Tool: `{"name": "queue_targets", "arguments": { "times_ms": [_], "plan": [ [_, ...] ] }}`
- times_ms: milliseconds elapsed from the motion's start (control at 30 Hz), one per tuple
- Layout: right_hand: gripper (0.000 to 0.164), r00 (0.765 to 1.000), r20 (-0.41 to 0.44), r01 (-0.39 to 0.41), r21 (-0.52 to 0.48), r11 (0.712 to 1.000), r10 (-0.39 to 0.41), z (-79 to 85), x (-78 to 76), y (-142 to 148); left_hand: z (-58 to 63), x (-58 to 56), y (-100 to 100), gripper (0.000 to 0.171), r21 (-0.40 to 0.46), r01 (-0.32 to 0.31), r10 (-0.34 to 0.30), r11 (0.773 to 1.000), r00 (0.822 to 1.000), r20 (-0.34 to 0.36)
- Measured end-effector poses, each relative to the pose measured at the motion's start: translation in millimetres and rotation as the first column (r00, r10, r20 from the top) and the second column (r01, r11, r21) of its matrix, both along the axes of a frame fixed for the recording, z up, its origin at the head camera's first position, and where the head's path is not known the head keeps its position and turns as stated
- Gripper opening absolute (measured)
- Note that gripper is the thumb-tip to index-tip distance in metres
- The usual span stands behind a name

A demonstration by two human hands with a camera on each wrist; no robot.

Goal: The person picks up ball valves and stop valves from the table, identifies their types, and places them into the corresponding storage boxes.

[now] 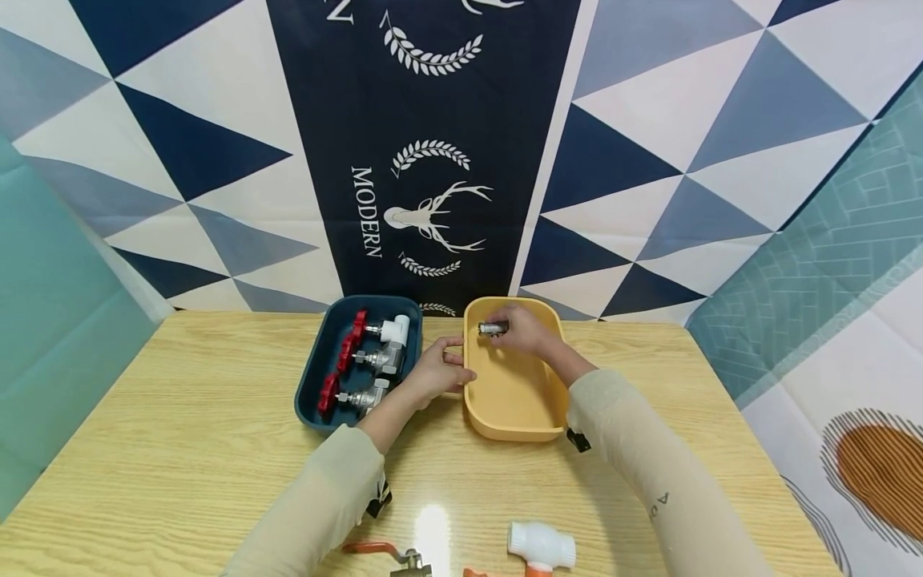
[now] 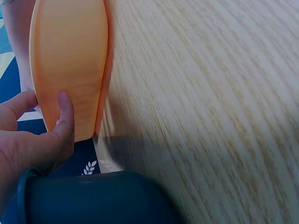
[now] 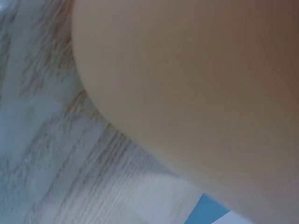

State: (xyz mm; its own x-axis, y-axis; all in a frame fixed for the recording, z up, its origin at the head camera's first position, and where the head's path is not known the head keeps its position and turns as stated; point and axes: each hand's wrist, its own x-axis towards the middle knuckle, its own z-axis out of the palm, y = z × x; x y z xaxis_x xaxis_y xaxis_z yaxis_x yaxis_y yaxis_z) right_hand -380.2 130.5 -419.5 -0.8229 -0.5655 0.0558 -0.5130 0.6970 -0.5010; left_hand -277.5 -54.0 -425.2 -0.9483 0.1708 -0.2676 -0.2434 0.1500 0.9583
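Observation:
My left hand (image 1: 431,373) holds the left rim of a yellow plastic bin (image 1: 515,393), thumb over the edge. In the left wrist view, fingers (image 2: 66,105) lie against the bin's outer wall (image 2: 70,51). Inside the bin, near its far left corner, my right hand (image 1: 525,328) grips a small silver metal pipe fitting (image 1: 492,328); its rest is hidden by the fingers. Left of that bin, a dark blue bin (image 1: 306,401) contains several valves with red handwheels (image 1: 352,340), one with a white body (image 1: 395,329). A blurred pale surface fills most of the right wrist view.
Near the table's front edge lie a brass ball valve (image 1: 411,563) with a red lever (image 1: 371,548) and a white plastic fitting (image 1: 542,545) with an orange part. Behind the wooden table (image 1: 216,433) hangs a patterned cloth (image 1: 433,216), close to both bins.

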Motion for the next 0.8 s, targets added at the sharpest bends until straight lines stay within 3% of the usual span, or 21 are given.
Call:
{"name": "queue_targets", "arguments": {
  "times_ms": [333, 633, 800],
  "plan": [
    [0.027, 0.999, -0.023, -0.028, -0.011, 1.0, 0.028, -6.1, -4.2, -2, 0.2, -0.4, -1, 0.068, 0.025, 0.011, -0.011, 1.0, 1.0, 0.01],
    [0.034, 0.999, -0.033, 0.013, 0.001, 1.0, -0.013, -10.7, -6.0, 0, -0.2, -0.6, -2, 0.065, 0.013, 0.01, -0.01, 1.0, 1.0, 0.003],
    [0.03, 0.999, -0.039, -0.003, 0.002, 1.0, 0.003, -11.6, -6.0, 0, 1.5, 1.1, -1, 0.065, 0.018, 0.01, -0.01, 1.0, 1.0, 0.002]
  ]
}}
